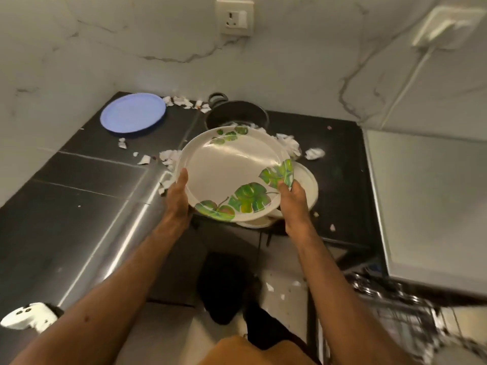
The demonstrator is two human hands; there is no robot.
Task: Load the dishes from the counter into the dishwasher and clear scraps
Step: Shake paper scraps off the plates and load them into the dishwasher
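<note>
A white plate with green leaf prints (232,169) is held tilted above the black counter (87,180). My left hand (179,198) grips its left rim, thumb on top. My right hand (292,201) grips its lower right rim. Under the plate lies another white dish (307,185), partly hidden. A blue plate (133,113) sits at the back left corner. A dark pot (237,114) stands behind the held plate. White scraps (290,144) lie scattered around the pot and the plates.
The dishwasher rack (400,314) stands pulled out at the lower right, below a grey appliance top (427,201). A white controller (29,316) lies at the counter's lower left. Some scraps (270,287) lie on the floor. A wall socket (234,17) is above.
</note>
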